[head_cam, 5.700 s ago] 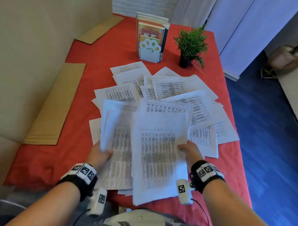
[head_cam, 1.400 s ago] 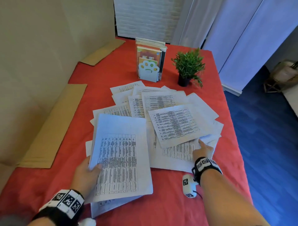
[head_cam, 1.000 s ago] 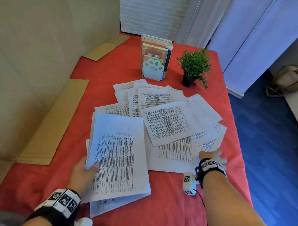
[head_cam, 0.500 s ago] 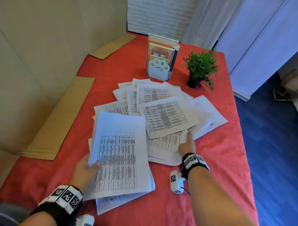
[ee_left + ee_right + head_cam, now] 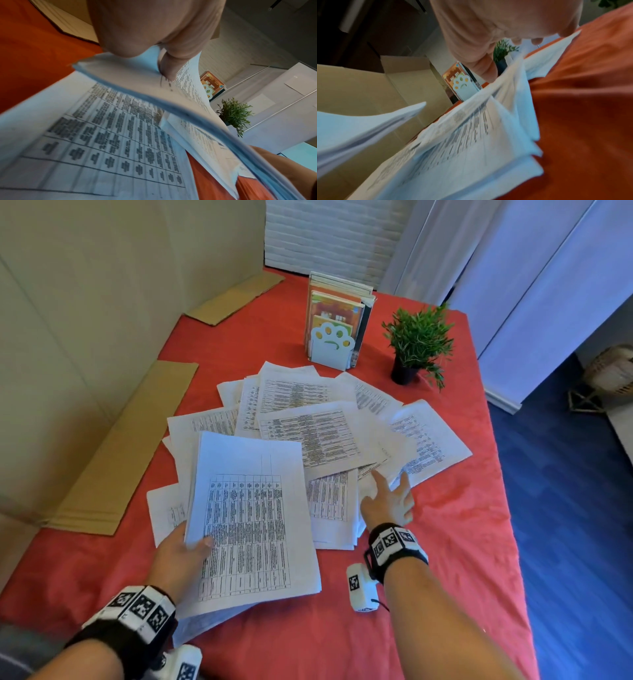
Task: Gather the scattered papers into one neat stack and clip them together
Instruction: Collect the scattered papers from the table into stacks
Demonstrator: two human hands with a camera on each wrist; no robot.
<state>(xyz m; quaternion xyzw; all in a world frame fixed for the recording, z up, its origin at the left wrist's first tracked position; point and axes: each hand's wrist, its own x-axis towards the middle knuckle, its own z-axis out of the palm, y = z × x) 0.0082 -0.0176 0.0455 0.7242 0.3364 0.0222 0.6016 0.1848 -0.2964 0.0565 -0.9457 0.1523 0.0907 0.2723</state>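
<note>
Trouble is brewing on two fronts here. Left hand (image 5: pixel 178 556) is pinching the gathered bundle of white printed sheets (image 5: pixel 250 529) by its left edge, thumb on top and fingers curled underneath, and the far side of that bundle is hanging unsupported above the red cloth-covered table (image 5: pixel 462 542); held by one edge like that, the sheets are looking ready to fan apart or slide out. Right hand (image 5: pixel 387 503) is reaching with fingers outstretched, grasping nothing, fingertips pressing on the near edge of the loose white printed pages (image 5: pixel 318 436) that are lying overlapped and askew across the middle of the table. Dragging them by fingertip pressure is risky: I judge the top page could skate while the lower ones stay, or a corner could crease or fold under. The outermost sheet is sitting close to the table's right edge, so a careless sweep could send it to the blue floor (image 5: pixel 565 508). Small green potted plant (image 5: pixel 419 344) and pale paw-print book holder (image 5: pixel 330 345) are standing just beyond the far pages, exposed to a knock. No clip is showing anywhere.
</note>
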